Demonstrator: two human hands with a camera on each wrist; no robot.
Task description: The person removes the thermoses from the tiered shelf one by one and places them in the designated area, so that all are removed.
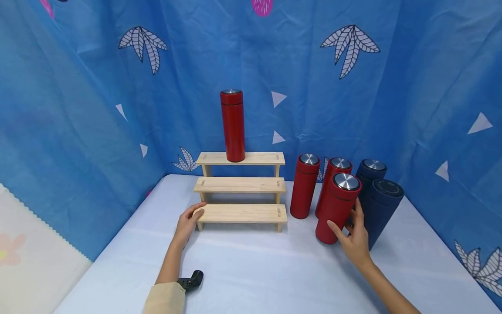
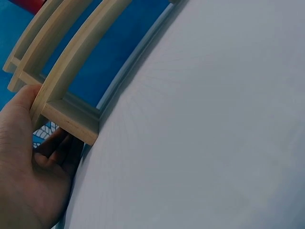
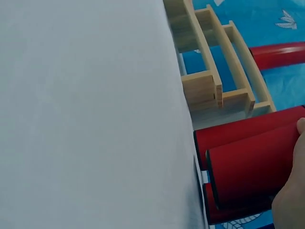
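My right hand [image 1: 356,239] holds a red thermos [image 1: 338,209] with a silver lid, thumb on its near left side and fingers on its right. Whether its base touches the table cannot be told. In the right wrist view, this thermos [image 3: 257,162] overlaps two other red ones. My left hand [image 1: 188,224] grips the left end of the lowest step of a three-tier wooden stand [image 1: 241,213]. Its thumb lies on top and its fingers curl beneath, as the left wrist view of the hand [image 2: 35,162] shows. Another red thermos [image 1: 234,126] stands upright on the top tier.
Two more red thermoses, one [image 1: 305,186] nearest the stand and one [image 1: 341,163] behind the held one, stand on the white-covered table [image 1: 251,270]. Two dark blue thermoses, a front one [image 1: 382,209] and a rear one [image 1: 372,168], stand right. A blue patterned curtain [image 1: 188,78] hangs behind.
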